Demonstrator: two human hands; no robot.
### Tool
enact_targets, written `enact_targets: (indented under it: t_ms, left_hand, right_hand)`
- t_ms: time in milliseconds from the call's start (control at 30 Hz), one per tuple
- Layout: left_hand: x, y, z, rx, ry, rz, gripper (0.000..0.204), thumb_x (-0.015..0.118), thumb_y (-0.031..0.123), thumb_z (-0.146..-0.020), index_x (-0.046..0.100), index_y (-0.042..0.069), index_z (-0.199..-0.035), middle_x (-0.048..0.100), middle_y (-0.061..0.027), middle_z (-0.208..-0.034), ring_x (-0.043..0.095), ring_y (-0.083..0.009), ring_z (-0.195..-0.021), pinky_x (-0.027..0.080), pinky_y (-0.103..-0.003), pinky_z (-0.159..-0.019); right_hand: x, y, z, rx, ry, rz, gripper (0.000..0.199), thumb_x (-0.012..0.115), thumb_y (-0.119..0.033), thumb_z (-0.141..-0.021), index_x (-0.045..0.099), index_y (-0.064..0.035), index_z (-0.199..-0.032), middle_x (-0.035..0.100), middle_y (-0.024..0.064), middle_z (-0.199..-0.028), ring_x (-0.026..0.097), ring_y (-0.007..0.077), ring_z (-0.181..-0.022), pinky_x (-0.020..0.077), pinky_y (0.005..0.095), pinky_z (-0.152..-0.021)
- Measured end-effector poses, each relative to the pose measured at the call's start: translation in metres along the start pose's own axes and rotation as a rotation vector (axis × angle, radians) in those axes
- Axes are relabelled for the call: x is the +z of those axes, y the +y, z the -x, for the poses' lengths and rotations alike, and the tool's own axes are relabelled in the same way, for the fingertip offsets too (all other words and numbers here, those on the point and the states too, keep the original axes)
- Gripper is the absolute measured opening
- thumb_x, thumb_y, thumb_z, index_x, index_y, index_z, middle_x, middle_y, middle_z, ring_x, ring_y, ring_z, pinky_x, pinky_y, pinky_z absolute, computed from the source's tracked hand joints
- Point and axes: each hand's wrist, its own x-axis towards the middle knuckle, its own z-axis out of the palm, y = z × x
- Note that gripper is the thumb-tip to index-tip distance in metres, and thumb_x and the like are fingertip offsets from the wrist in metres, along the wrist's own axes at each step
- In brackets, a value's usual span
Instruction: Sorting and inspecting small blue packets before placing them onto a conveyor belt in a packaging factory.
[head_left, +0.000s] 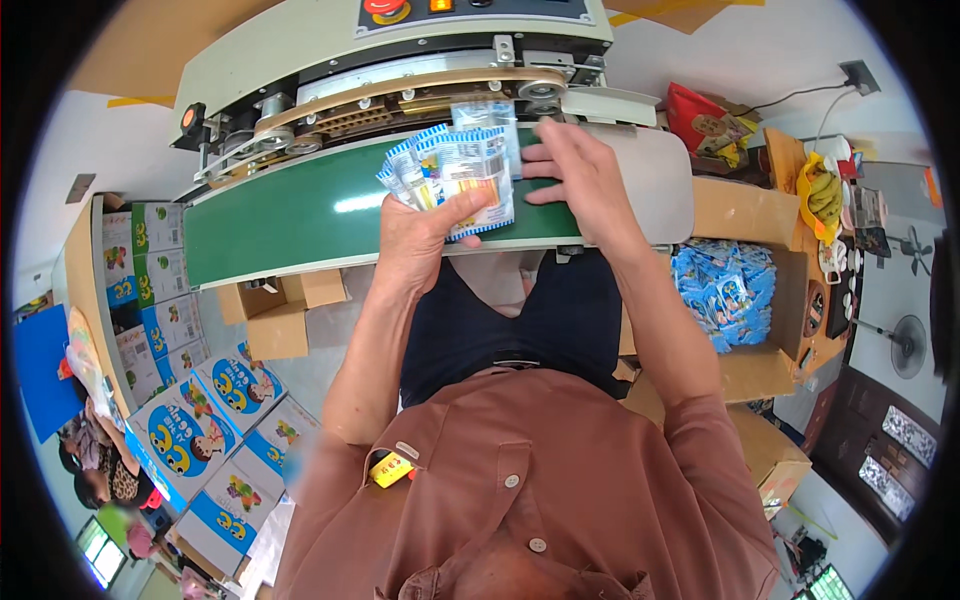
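Note:
My left hand (417, 242) is closed on a fan of small clear packets (478, 162) with blue-and-white striped edges, its thumb lying across the front one. They are held above the green conveyor belt (285, 218) of a band sealing machine (330, 62). Behind this bunch, another packet (484, 114) stands with its top edge at the machine's sealing band. To the right of that packet is my right hand (585, 185), slightly blurred, its fingers apart and nothing visible in them. Whether its fingertips touch the packet is hard to make out.
A cardboard box full of blue packets (725, 290) stands at my right. Printed cartons (190, 440) are stacked at the left. An open box (278, 330) sits below the belt. A red bag (700, 120) lies beyond the machine's right end; people are at far left.

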Motion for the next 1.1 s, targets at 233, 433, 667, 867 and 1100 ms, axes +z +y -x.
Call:
enact_targets:
  t_ms: [233,433,667,867,1100]
  left_hand:
    - [0.024,-0.005,-0.001,0.007,-0.069,-0.043,0.034,0.077,0.011,-0.085,0.066,0.003,-0.115,0.072,-0.0078,-0.099,0.07,-0.0138,-0.083,0.058,-0.025,-0.054]
    - [0.028,-0.01,-0.007,0.007,-0.113,0.059,0.032,0.077,0.013,-0.085,0.066,0.003,-0.114,0.072,-0.0075,-0.099,0.07,-0.0139,-0.084,0.058,-0.025,-0.054]
    - [0.034,-0.015,-0.011,0.033,-0.132,-0.042,0.035,0.077,0.013,-0.085,0.065,0.003,-0.116,0.072,-0.0071,-0.102,0.07,-0.0135,-0.083,0.06,-0.027,-0.056]
    - [0.028,-0.012,-0.012,0.018,-0.028,-0.038,0.036,0.076,0.012,-0.085,0.064,0.004,-0.117,0.071,-0.0075,-0.104,0.07,-0.0138,-0.082,0.06,-0.027,-0.056]
    - [0.018,-0.006,-0.014,-0.041,-0.11,0.143,0.037,0.076,0.01,-0.085,0.063,0.003,-0.118,0.07,-0.0084,-0.106,0.07,-0.0154,-0.083,0.061,-0.029,-0.056]
  right_hand:
    - [-0.006,0.023,0.024,-0.131,-0.141,-0.013,0.038,0.057,-0.026,-0.101,0.058,0.0038,-0.124,0.067,0.0151,-0.111,0.067,0.0195,-0.098,0.0586,0.0295,-0.071]
    - [-0.028,0.015,0.034,-0.121,0.068,-0.241,0.032,0.058,-0.023,-0.1,0.062,0.0026,-0.119,0.068,0.0134,-0.109,0.068,0.0189,-0.094,0.0597,0.0315,-0.072]
    - [-0.02,0.025,0.031,-0.098,-0.138,-0.113,0.03,0.059,-0.023,-0.1,0.064,0.0012,-0.117,0.068,0.0116,-0.109,0.07,0.0205,-0.091,0.0615,0.0329,-0.073]
    - [-0.033,0.025,0.03,-0.135,0.026,-0.182,0.032,0.058,-0.022,-0.1,0.062,0.0004,-0.122,0.068,0.0113,-0.109,0.07,0.018,-0.091,0.0625,0.0308,-0.07]
    - [-0.049,0.01,0.009,-0.084,0.149,-0.23,0.032,0.058,-0.021,-0.1,0.06,0.0013,-0.123,0.068,0.0111,-0.109,0.07,0.0168,-0.092,0.0631,0.0288,-0.068]
